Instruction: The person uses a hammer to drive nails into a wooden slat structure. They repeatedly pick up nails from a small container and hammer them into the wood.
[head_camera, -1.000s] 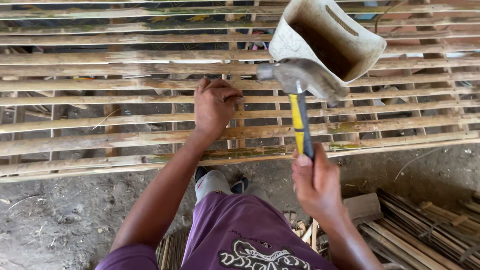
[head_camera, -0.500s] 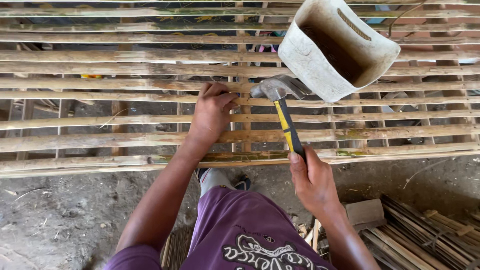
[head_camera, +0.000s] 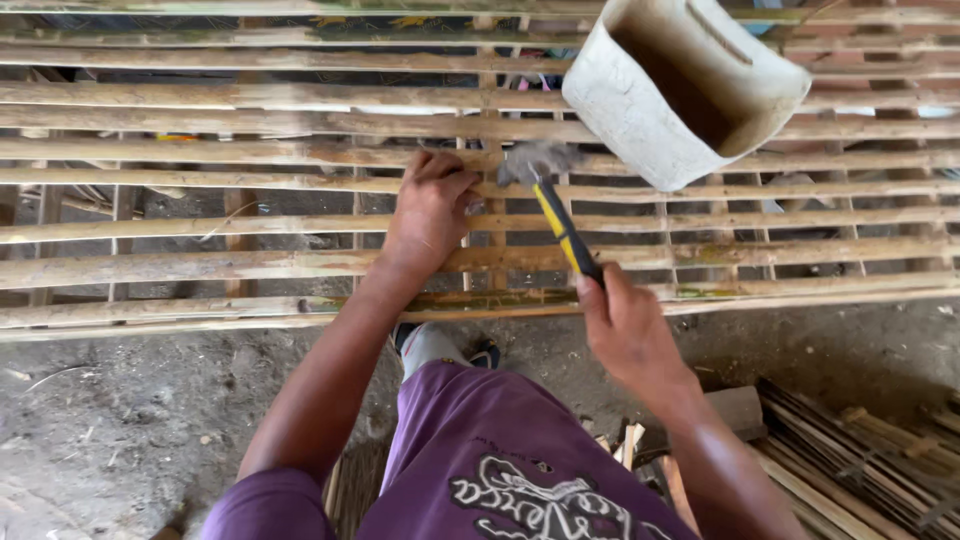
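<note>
A frame of long bamboo slats (head_camera: 200, 265) lies across the view on cross pieces. My left hand (head_camera: 430, 205) rests on a slat with its fingers pinched together near the hammer head; what it pinches is too small to see. My right hand (head_camera: 625, 330) grips the yellow and black handle of a hammer (head_camera: 555, 215). The blurred steel head (head_camera: 535, 160) is down at the slat, just right of my left fingers.
A dirty white plastic container (head_camera: 650, 100) with a cut-open top sits on the slats at the upper right. Loose bamboo strips (head_camera: 850, 460) lie on the dirt floor (head_camera: 120, 430) at the lower right. My purple shorts (head_camera: 480, 460) fill the bottom centre.
The hammer has swung down and to the left, from a raised position near the container to the slat beside my left fingers. My left hand has stayed on the slat.
</note>
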